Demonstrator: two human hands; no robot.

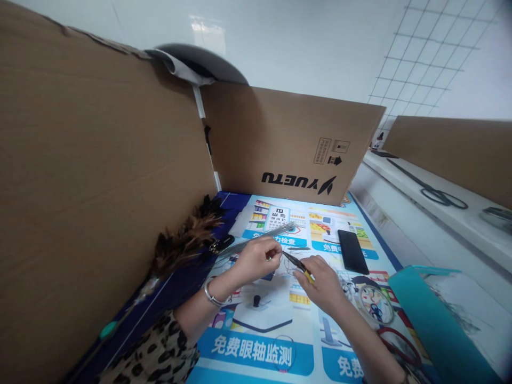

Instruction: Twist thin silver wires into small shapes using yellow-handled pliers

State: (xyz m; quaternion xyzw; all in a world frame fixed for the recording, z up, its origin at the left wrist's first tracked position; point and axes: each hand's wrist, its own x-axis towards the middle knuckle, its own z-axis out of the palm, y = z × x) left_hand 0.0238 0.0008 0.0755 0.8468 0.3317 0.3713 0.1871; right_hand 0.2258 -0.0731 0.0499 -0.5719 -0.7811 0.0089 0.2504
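My left hand (pixel 258 258) is closed in a pinch over the printed mat (pixel 260 349), holding something small that I cannot make out; thin metal rods (pixel 260 239) run out from under it toward the left. My right hand (pixel 322 282) grips small pliers with yellow handles (pixel 298 263), whose dark tip points at the left fingertips. The two hands nearly meet in the middle of the mat. A silver bangle (pixel 212 297) sits on the left wrist.
Cardboard walls (pixel 288 144) close off the left and back. A feather duster (pixel 188 240) lies at the left, a black phone (pixel 352 250) right of the hands, a teal tray (pixel 436 320) at the near right. Scissors (pixel 436 192) lie on the white ledge.
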